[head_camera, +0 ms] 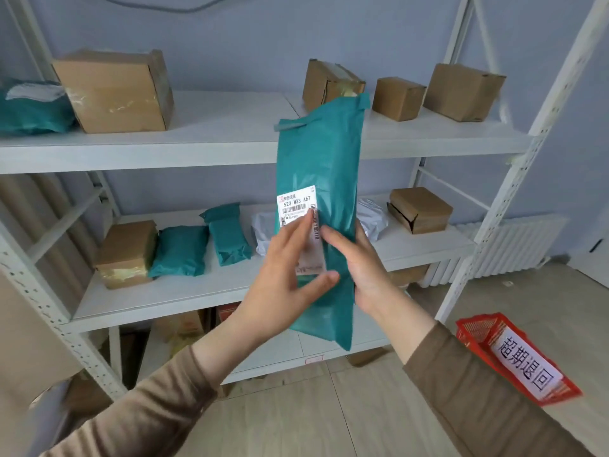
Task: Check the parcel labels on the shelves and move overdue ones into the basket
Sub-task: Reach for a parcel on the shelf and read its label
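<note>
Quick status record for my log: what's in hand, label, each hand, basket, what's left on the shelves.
in hand: long teal parcel, held upright in front of the shelves
label: white label, top line reads 523 M33 A67; date not legible
left hand: fingers straight, lying on the label, thumb under it
right hand: grips the parcel's right edge from behind
basket: red, on the floor at right, white sign on it; contents not visible
shelves: cardboard boxes plus teal and white bags on top and middle shelves

parcel [321, 153]: glossy teal plastic | boxes [115, 90]: matt cardboard | basket [478, 328]: red plastic mesh
</note>
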The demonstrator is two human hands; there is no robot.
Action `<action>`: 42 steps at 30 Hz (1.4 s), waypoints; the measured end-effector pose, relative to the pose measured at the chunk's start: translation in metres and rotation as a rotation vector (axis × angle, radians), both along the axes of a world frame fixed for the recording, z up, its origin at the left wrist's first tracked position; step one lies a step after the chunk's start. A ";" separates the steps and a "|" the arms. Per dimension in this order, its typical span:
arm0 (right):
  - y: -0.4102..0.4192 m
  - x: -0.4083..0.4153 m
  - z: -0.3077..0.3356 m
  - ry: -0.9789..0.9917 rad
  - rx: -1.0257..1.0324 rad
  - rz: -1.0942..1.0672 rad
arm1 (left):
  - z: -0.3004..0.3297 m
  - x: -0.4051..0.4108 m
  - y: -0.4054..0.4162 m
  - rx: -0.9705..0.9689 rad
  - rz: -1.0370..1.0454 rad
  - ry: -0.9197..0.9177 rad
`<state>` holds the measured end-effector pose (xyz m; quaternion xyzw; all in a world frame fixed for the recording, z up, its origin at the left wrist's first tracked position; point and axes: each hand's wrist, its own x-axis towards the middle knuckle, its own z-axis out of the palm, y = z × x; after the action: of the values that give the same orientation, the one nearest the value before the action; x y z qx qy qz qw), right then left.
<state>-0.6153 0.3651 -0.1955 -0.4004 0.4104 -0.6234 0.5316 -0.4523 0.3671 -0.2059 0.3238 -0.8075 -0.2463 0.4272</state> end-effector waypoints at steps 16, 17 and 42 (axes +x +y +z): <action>-0.007 -0.030 -0.002 -0.085 0.261 0.095 | 0.013 0.006 -0.041 1.008 -0.170 0.673; -0.007 -0.032 0.001 -0.058 0.225 0.092 | 0.013 0.005 -0.043 0.990 -0.157 0.684; -0.274 0.047 0.148 0.281 -0.032 0.178 | 0.173 0.062 -0.293 0.653 0.239 0.647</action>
<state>-0.5679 0.0910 -0.0477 -0.5267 0.4336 -0.5184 0.5157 -0.3907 0.0743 -0.0327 0.4382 -0.4704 -0.5245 0.5582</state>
